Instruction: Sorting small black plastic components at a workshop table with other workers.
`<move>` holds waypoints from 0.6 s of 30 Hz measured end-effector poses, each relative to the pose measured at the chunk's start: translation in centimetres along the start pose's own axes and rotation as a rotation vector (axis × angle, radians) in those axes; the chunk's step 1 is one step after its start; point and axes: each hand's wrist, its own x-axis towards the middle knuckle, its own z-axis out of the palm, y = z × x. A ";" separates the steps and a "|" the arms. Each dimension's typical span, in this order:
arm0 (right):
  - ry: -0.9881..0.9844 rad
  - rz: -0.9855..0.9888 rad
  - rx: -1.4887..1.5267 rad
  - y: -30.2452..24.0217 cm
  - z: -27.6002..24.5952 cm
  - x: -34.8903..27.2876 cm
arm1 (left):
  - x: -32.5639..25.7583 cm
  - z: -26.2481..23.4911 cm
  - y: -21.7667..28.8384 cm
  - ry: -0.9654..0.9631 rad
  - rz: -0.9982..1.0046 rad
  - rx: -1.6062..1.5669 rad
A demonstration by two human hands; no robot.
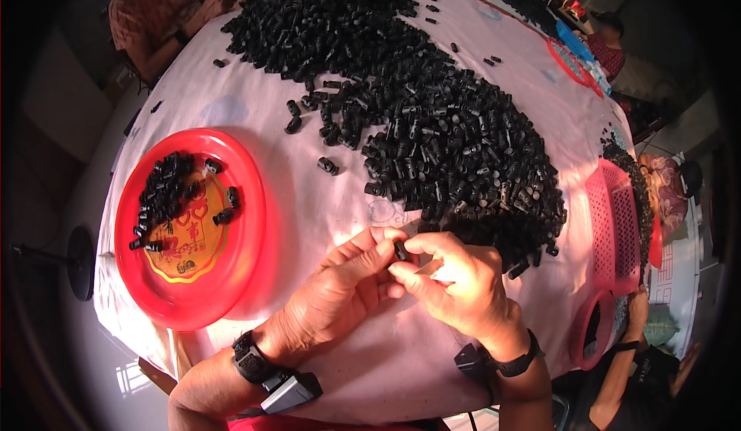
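A table [309, 199] under a pale pink cloth is carrying a big heap of black parts [440, 138]. The left hand [347, 284] and right hand [455, 284] are pinching one small black piece [400, 251] between closed fingers, probably assembling it; the red plate [189, 226] at left seems to be taking finished ones

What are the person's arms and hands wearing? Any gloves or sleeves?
No gloves and no sleeves: both forearms are bare. The left hand has a chunky black band on its wrist with a grey boxy device clipped beside it. The right hand has a thin black strap round its wrist, with a small dark boxy device attached.
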 end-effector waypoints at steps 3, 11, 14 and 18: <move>-0.066 -0.052 0.020 0.5 -0.6 0.0 | 0.0 0.2 0.1 0.001 -0.022 -0.022; -0.093 0.080 0.193 -0.6 -1.3 0.5 | 0.0 -0.2 0.3 0.021 -0.022 -0.016; -0.124 0.108 0.269 -0.2 -1.3 0.5 | 0.1 -0.2 0.4 -0.004 -0.060 -0.034; -0.163 0.129 0.232 -1.0 -1.6 0.6 | 0.3 -0.1 0.3 -0.019 -0.053 -0.048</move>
